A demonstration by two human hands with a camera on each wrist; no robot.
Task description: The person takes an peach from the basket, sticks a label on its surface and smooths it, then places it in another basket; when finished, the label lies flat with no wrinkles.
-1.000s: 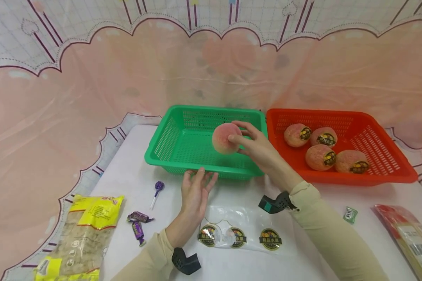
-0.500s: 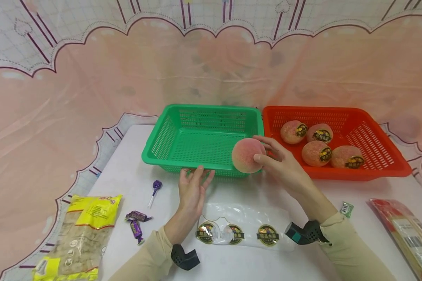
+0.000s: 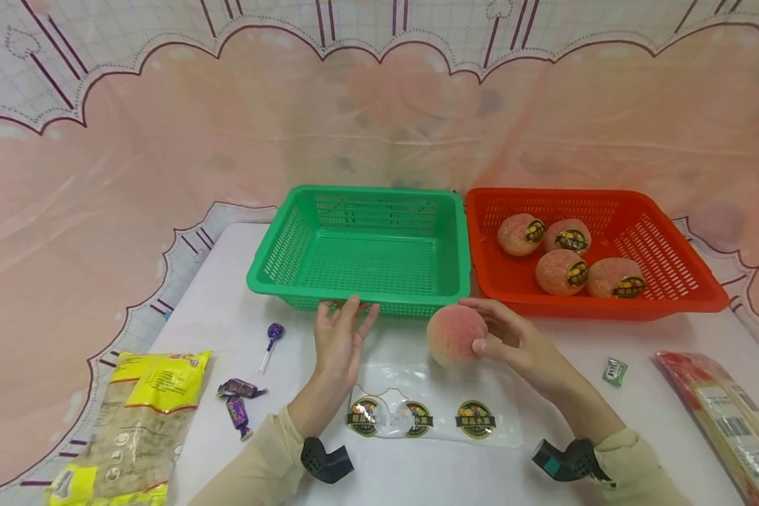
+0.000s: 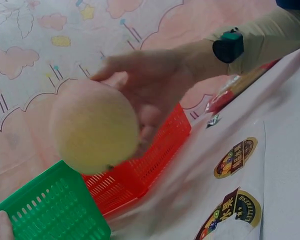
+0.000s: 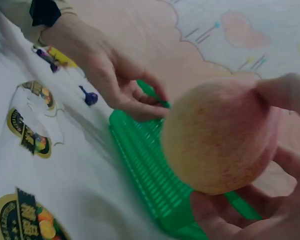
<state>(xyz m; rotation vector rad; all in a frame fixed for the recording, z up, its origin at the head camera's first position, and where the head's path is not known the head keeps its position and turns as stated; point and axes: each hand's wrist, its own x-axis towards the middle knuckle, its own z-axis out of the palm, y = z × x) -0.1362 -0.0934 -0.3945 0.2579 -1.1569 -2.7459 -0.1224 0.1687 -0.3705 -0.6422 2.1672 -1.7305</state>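
Observation:
My right hand [image 3: 525,348] holds a pink-and-yellow peach [image 3: 457,334] between thumb and fingers, above the table in front of the green basket [image 3: 262,281]. No sticker shows on this peach [image 5: 215,135] in the right wrist view. My left hand [image 3: 341,334] is at the green basket's front rim, its fingers bent and pinching the edge, as the right wrist view shows. Below the peach lies a clear plastic sheet [image 3: 430,429] with three round black-and-gold stickers [image 3: 476,419]. Several stickered peaches [image 3: 561,273] sit in the red basket [image 3: 689,306] on the right.
At the left are a yellow-and-clear snack bag [image 3: 145,422], two purple wrapped candies [image 3: 239,414] and a purple lollipop [image 3: 273,336]. A small green candy [image 3: 615,371] and a red-topped package [image 3: 715,414] lie at the right. A patterned curtain [image 3: 367,126] hangs behind the baskets.
My right hand has brought the peach from over the green basket toward me, down over the front of the table near the sticker sheet. The left hand stays at the basket's rim.

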